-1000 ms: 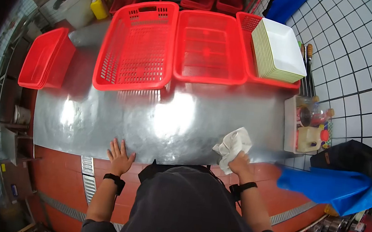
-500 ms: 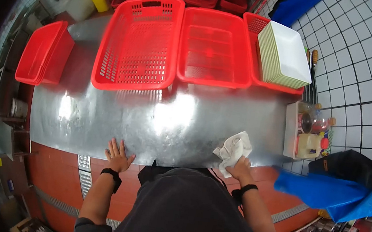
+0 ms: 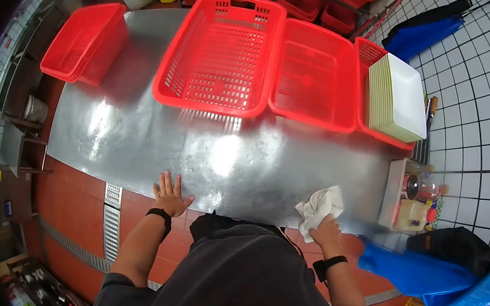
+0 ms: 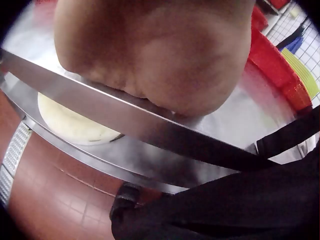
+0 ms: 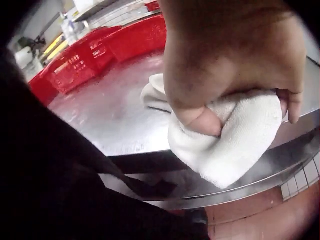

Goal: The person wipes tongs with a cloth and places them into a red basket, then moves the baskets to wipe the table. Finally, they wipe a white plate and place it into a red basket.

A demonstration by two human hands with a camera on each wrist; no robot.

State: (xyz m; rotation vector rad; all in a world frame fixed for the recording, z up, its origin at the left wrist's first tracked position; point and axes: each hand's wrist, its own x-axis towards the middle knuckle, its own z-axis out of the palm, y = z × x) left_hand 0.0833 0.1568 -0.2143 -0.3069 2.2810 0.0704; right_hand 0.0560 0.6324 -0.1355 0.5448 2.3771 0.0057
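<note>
My left hand rests with spread fingers on the front edge of the steel table. In the left wrist view the heel of that hand lies above the table's edge, its fingers hidden. On the right, my right hand grips a crumpled white cloth at the table's front edge. The right wrist view shows the thumb pressed into the cloth, a fold of it hanging over the edge.
Along the back stand a slotted red basket, a red tub and a red basket holding stacked white-green trays. Nested red baskets sit at the left end. A bottle caddy is at the right, near a blue plastic sheet.
The head view has turned, so the baskets appear farther right. My left hand stays at the edge, and my right hand keeps its grip on the cloth in nearly the same place.
</note>
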